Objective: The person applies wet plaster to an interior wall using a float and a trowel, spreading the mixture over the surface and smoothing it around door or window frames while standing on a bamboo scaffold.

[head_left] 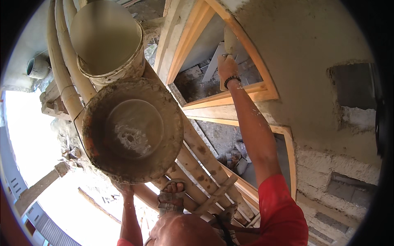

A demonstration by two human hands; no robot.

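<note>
My right arm, in a red sleeve, reaches forward to the timber frame. My right hand (228, 70) is closed in a fist over the frame's opening; a pale edge shows beside the palm, but what it grips cannot be made out. A dark bracelet circles that wrist. At the lower left, my left hand (123, 187) meets the near edge of a mud-caked bucket (92, 141), its fingers hidden behind the rim. A little cloudy water lies at the bottom of this bucket. Just beyond stands a second, pale bucket (140, 49) with a smeared rim, full of greyish liquid.
Bamboo poles (199, 158) make up the platform beneath the buckets, and a sandalled foot (174, 192) rests on them. To the right, wooden frames (246, 39) border openings in a plastered wall (303, 53). Bright ground with a loose stick (98, 205) lies below left.
</note>
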